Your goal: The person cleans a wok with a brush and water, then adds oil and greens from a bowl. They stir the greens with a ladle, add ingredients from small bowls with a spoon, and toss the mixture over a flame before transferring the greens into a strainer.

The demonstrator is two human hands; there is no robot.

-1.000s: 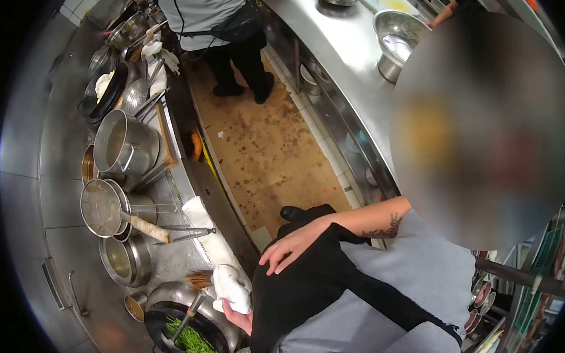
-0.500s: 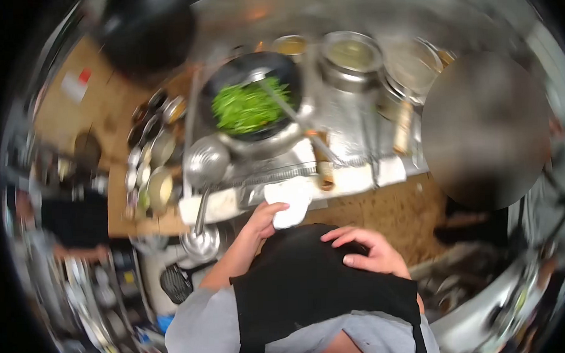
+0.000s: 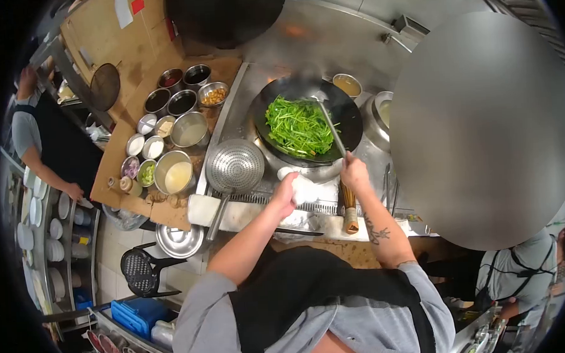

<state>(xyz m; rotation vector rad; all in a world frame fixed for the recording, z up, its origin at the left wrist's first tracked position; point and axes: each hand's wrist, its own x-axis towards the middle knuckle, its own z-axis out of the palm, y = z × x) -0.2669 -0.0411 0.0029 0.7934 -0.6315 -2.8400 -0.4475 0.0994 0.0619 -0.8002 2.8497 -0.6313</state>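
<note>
A black wok on the stove holds a heap of green leafy vegetables. My right hand is wrapped round the handle end of a long metal ladle, whose head lies in the far part of the wok. My left hand is closed on a folded white cloth at the wok's near side. Left of that hand, a perforated metal strainer rests at the stove edge, its handle towards me. Below my right hand stands a bamboo brush.
Metal seasoning pots, including one of pale yellow liquid, crowd the cardboard-lined counter on the left. A lidded pot sits right of the wok. A black stool stands lower left. Other people are at both sides.
My right hand has reached forward from my apron and taken hold of the ladle handle. My left hand has moved forward with the cloth towards the wok. The view has shifted.
</note>
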